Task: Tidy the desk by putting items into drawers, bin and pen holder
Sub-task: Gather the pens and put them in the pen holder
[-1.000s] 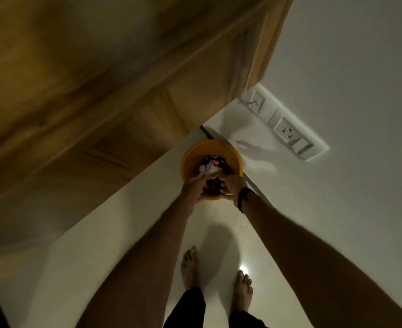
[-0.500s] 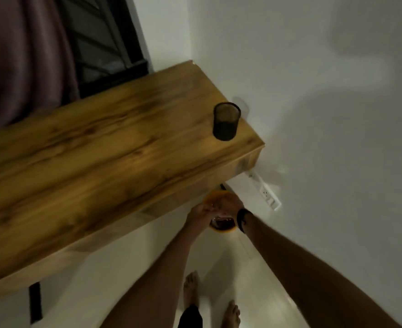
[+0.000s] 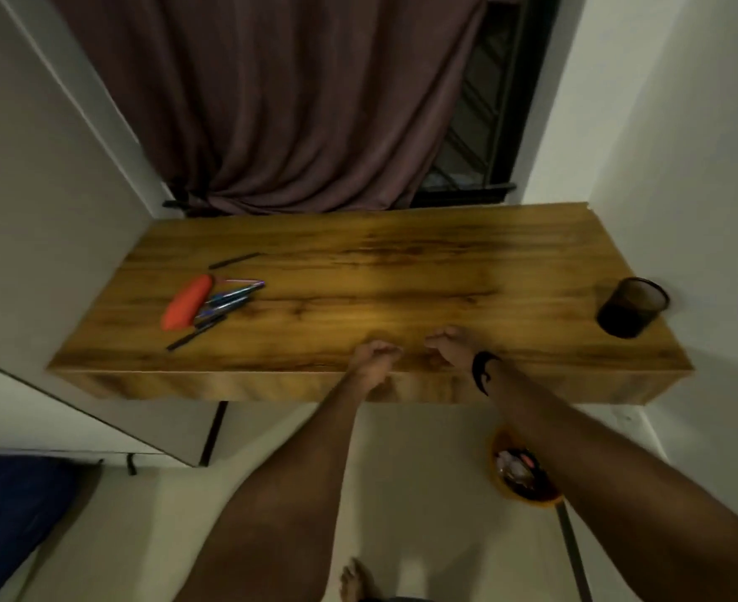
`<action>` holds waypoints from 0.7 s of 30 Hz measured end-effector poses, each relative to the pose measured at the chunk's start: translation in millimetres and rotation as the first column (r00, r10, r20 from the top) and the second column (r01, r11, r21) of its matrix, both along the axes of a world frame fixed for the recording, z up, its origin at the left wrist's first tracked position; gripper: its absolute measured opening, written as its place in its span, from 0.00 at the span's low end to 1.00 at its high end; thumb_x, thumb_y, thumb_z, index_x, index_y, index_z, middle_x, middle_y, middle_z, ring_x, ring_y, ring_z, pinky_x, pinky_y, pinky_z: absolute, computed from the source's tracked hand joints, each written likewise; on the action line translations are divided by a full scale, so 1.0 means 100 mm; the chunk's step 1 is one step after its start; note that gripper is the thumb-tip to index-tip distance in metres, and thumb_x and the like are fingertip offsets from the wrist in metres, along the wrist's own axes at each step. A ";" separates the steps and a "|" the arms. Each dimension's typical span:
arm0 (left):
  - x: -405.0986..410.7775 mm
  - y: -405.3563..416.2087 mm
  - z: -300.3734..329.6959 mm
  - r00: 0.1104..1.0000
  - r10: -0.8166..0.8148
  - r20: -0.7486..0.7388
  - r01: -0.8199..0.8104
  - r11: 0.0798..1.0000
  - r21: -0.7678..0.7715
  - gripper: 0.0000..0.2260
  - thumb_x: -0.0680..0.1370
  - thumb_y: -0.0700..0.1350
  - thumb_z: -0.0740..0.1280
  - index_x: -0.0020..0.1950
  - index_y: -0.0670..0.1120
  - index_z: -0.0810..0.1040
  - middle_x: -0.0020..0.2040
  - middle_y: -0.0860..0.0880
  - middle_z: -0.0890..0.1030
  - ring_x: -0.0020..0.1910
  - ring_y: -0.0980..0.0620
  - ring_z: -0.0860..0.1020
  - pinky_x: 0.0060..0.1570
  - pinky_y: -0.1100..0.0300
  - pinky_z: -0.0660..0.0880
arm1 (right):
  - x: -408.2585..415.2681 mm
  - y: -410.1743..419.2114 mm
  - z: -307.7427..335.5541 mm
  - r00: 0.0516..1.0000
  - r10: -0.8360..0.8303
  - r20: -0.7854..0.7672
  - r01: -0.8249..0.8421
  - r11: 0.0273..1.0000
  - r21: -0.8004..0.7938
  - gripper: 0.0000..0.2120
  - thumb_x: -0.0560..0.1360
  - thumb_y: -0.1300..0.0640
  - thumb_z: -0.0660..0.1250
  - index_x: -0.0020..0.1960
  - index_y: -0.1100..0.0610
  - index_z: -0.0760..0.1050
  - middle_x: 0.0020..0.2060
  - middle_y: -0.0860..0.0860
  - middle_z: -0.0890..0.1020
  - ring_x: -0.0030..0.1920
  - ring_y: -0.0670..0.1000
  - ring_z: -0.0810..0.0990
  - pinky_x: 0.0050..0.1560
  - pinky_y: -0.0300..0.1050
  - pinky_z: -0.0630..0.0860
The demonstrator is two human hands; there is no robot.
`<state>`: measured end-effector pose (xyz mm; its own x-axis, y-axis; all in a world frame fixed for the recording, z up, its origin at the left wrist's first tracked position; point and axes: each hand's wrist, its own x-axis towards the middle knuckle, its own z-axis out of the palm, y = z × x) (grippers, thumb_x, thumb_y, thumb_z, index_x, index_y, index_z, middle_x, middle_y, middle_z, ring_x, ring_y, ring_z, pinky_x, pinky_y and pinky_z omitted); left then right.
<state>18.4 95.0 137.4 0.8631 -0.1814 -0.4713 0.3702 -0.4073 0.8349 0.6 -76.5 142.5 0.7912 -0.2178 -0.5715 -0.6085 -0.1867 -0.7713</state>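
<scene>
I see both hands over the tabletop's (image 3: pixel 402 271) near edge, just apart: left hand (image 3: pixel 373 356) and right hand (image 3: pixel 452 347), each with its grip loosely curled and holding nothing. At the tabletop's left lie an orange case (image 3: pixel 186 302), pens (image 3: pixel 228 297) touching it, and a dark strip (image 3: pixel 233 261). The pen holder (image 3: pixel 632 307) stands far right. The bin (image 3: pixel 521 471) sits on the floor beneath my right forearm.

Wooden desk (image 3: pixel 402 271) with orange pouch (image 3: pixel 186 302), apparently pens (image 3: pixel 228 297), mesh holder (image 3: pixel 632 307).
</scene>
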 end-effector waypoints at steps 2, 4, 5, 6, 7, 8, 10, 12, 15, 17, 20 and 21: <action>0.18 0.41 -0.03 0.998 0.068 0.008 -0.068 0.997 0.042 0.03 0.76 0.49 0.70 0.47 0.51 0.80 0.47 0.49 0.83 0.47 0.50 0.80 0.43 0.60 0.76 | 0.20 0.41 0.01 0.999 0.039 0.020 -0.039 0.999 -0.022 0.07 0.76 0.52 0.68 0.52 0.54 0.77 0.50 0.50 0.82 0.47 0.51 0.82 0.49 0.46 0.78; 0.32 0.83 -0.10 0.994 0.110 0.020 -0.111 0.991 0.075 0.03 0.74 0.50 0.70 0.44 0.51 0.80 0.51 0.48 0.84 0.53 0.47 0.81 0.55 0.54 0.77 | 0.39 0.80 0.01 0.996 0.078 0.036 -0.077 0.997 -0.025 0.11 0.76 0.53 0.68 0.56 0.57 0.77 0.50 0.53 0.82 0.49 0.52 0.81 0.48 0.46 0.78; 0.38 1.04 -0.14 0.991 0.136 0.020 -0.137 0.986 0.091 0.03 0.74 0.50 0.71 0.44 0.51 0.80 0.51 0.48 0.84 0.54 0.47 0.81 0.59 0.52 0.77 | 0.48 0.98 0.00 0.994 0.095 0.044 -0.095 0.995 -0.020 0.12 0.75 0.54 0.68 0.56 0.57 0.77 0.50 0.54 0.82 0.48 0.52 0.81 0.47 0.45 0.78; 0.44 1.24 -0.18 0.987 0.161 0.021 -0.163 0.981 0.101 0.03 0.73 0.49 0.71 0.44 0.51 0.81 0.51 0.48 0.84 0.55 0.47 0.81 0.60 0.51 0.76 | 0.58 1.15 0.00 0.993 0.106 0.045 -0.106 0.994 -0.013 0.12 0.75 0.54 0.68 0.57 0.57 0.77 0.51 0.54 0.83 0.47 0.52 0.81 0.45 0.44 0.77; 0.48 1.43 -0.22 0.982 0.187 0.019 -0.187 0.976 0.114 0.03 0.73 0.49 0.72 0.45 0.50 0.81 0.51 0.48 0.84 0.54 0.47 0.81 0.60 0.51 0.76 | 0.67 1.31 -0.01 0.992 0.121 0.046 -0.121 0.993 -0.013 0.12 0.75 0.54 0.68 0.57 0.56 0.77 0.52 0.54 0.83 0.48 0.52 0.81 0.45 0.43 0.78; 0.52 1.62 -0.23 0.977 0.214 0.022 -0.215 0.969 0.121 0.04 0.73 0.48 0.72 0.46 0.49 0.82 0.51 0.48 0.84 0.54 0.47 0.81 0.61 0.52 0.76 | 0.76 1.48 0.00 0.989 0.143 0.043 -0.143 0.990 -0.016 0.12 0.76 0.53 0.68 0.57 0.56 0.77 0.52 0.54 0.83 0.49 0.52 0.82 0.46 0.43 0.78; 0.64 1.99 -0.32 0.966 0.254 0.047 -0.259 0.954 0.150 0.08 0.73 0.46 0.73 0.49 0.46 0.82 0.49 0.49 0.82 0.53 0.49 0.79 0.62 0.55 0.74 | 0.95 1.79 -0.04 0.982 0.188 0.034 -0.187 0.982 -0.030 0.11 0.76 0.53 0.67 0.57 0.55 0.77 0.53 0.52 0.82 0.50 0.51 0.82 0.46 0.42 0.78; 0.79 2.35 -0.44 0.952 0.299 0.070 -0.307 0.937 0.165 0.07 0.72 0.45 0.74 0.48 0.45 0.80 0.50 0.47 0.82 0.55 0.47 0.79 0.62 0.55 0.73 | 1.11 2.05 -0.09 0.969 0.244 0.025 -0.243 0.969 -0.043 0.11 0.76 0.52 0.67 0.57 0.53 0.77 0.53 0.51 0.82 0.50 0.50 0.82 0.44 0.40 0.78; 1.05 2.74 -0.64 0.960 0.257 0.112 -0.280 0.912 0.299 0.19 0.72 0.49 0.70 0.61 0.45 0.77 0.63 0.44 0.77 0.64 0.43 0.74 0.66 0.51 0.71 | 1.35 2.31 -0.18 0.941 0.337 0.014 -0.335 0.939 -0.082 0.11 0.75 0.51 0.69 0.55 0.52 0.77 0.52 0.49 0.81 0.49 0.49 0.81 0.43 0.40 0.77; 1.21 2.93 -0.72 0.938 0.286 0.196 -0.340 0.866 0.366 0.28 0.70 0.51 0.69 0.68 0.45 0.72 0.68 0.41 0.72 0.67 0.40 0.69 0.70 0.49 0.67 | 1.58 2.42 -0.25 0.923 0.384 0.010 -0.382 0.919 -0.095 0.11 0.74 0.51 0.70 0.55 0.52 0.77 0.51 0.48 0.80 0.49 0.48 0.81 0.42 0.39 0.77; 1.46 3.14 -0.74 0.852 0.449 0.269 -0.521 0.775 0.356 0.30 0.69 0.46 0.70 0.71 0.45 0.68 0.67 0.38 0.68 0.64 0.35 0.70 0.67 0.45 0.69 | 2.03 2.57 -0.37 0.913 0.407 0.034 -0.400 0.908 -0.120 0.12 0.75 0.53 0.70 0.57 0.53 0.75 0.52 0.50 0.79 0.52 0.50 0.78 0.49 0.44 0.77; 1.55 3.19 -0.74 0.825 0.494 0.273 -0.564 0.736 0.375 0.31 0.69 0.45 0.70 0.71 0.45 0.67 0.66 0.37 0.67 0.62 0.34 0.71 0.64 0.45 0.71 | 2.20 2.62 -0.40 0.909 0.415 0.043 -0.407 0.905 -0.125 0.13 0.75 0.54 0.70 0.58 0.53 0.75 0.53 0.51 0.79 0.53 0.51 0.78 0.52 0.46 0.76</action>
